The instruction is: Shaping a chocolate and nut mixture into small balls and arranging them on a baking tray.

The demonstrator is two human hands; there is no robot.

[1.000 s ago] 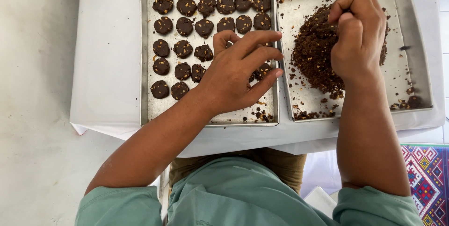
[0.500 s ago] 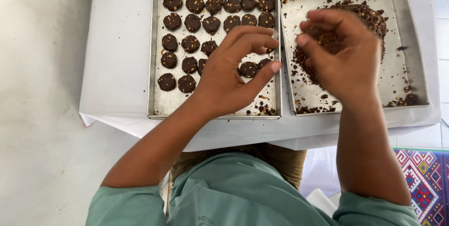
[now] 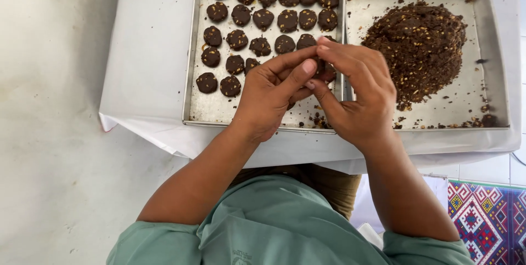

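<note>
- Left hand (image 3: 274,92) and right hand (image 3: 359,92) meet at the middle of the frame, fingertips pressed together around a small lump of dark dough (image 3: 322,69) that peeks out between them; both hands are closed on it in a pinch, not clenched into fists.
- That lump sits above the seam where the two metal trays touch, over the lower right corner of the left baking tray (image 3: 192,67).
- Shaped dough rounds (image 3: 263,18), dark and flecked with pale nut bits, lie in rows across the upper and left part of that tray; bare metal shows along its lower edge, by the hands.
- A loose heap of chocolate dough mix (image 3: 419,46) fills the upper middle of the right tray (image 3: 493,57), with crumbs scattered round it.
- Both trays rest on a white-covered worktop (image 3: 148,78); a patterned woven mat (image 3: 487,221) shows at lower right.
- Judging from the crumbly look of the heap, firm, even pressure from both thumbs would help the piece hold together.
- Turning it while pressing should keep the edge round and match the pieces already laid down.
- Working low over the tray would let stray crumbs fall on metal, not on the cloth.
- Matching its bulk to the neighbouring rounds looks wise for even rows.
</note>
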